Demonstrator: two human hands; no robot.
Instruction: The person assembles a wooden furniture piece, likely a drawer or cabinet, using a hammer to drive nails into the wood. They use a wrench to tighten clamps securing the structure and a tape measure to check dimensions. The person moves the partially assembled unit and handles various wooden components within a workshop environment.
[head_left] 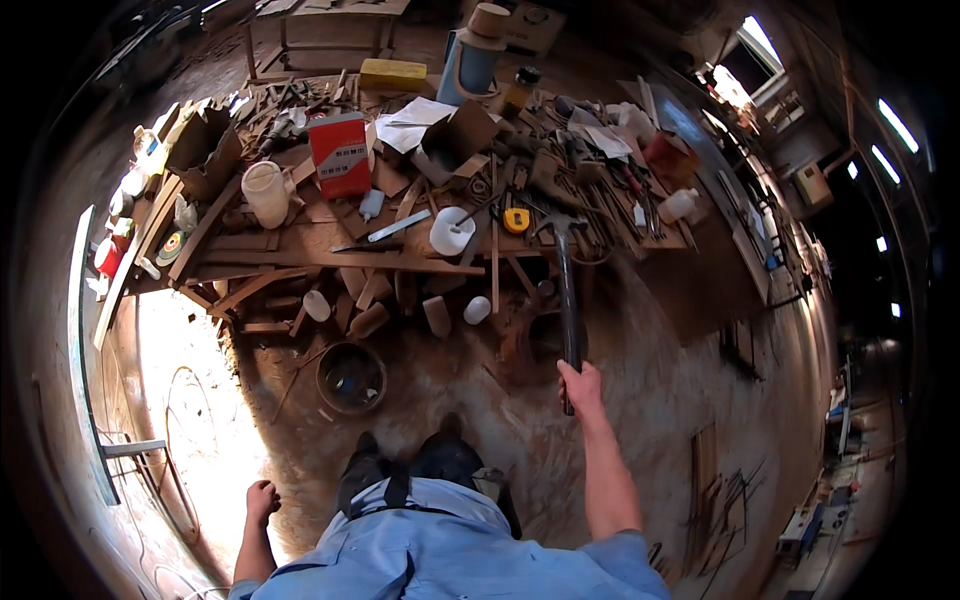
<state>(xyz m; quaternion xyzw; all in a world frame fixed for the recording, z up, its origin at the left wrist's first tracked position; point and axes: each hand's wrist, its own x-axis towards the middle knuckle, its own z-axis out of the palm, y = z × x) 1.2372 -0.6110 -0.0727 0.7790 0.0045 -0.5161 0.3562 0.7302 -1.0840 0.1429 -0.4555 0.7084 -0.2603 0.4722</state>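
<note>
My right hand (580, 385) is shut on the dark handle of a claw hammer (566, 280). The hammer points away from me, and its metal head hangs over the front edge of a cluttered wooden workbench (300, 255). A yellow tape measure (516, 220) and a white roll (451, 231) lie on the bench just left of the hammer head. My left hand (262, 499) hangs low by my side, curled into a loose fist with nothing in it. My blue shirt and dark shoes show at the bottom.
The bench carries a red box (340, 153), a white jug (267, 193), cardboard boxes, papers, wood offcuts and several hand tools. A round dark bucket (351, 377) stands on the dirt floor under the bench. A blue cylinder (472, 60) stands behind.
</note>
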